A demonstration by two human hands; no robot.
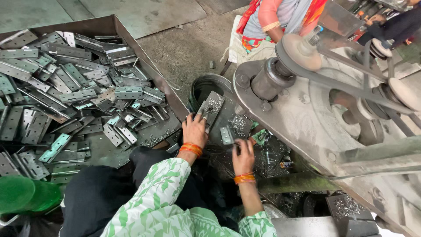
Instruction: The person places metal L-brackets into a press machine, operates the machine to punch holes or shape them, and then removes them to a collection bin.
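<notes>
Beside the tray (131, 33), both hands (194, 129) outstretched, each gripping a hinge (226, 134).

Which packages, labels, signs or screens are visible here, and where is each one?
No signs or screens show.
Small printed package: among dark scrap right of the right hand, colours unclear.
Green bottle: lower left corner, no label visible.

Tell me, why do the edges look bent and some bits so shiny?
Head view: the wide lens curves the tray edge and machine; soft daylight glints off the metal hinges and shavings; the green bottle is blurred up close; both hands look sharp.
</notes>
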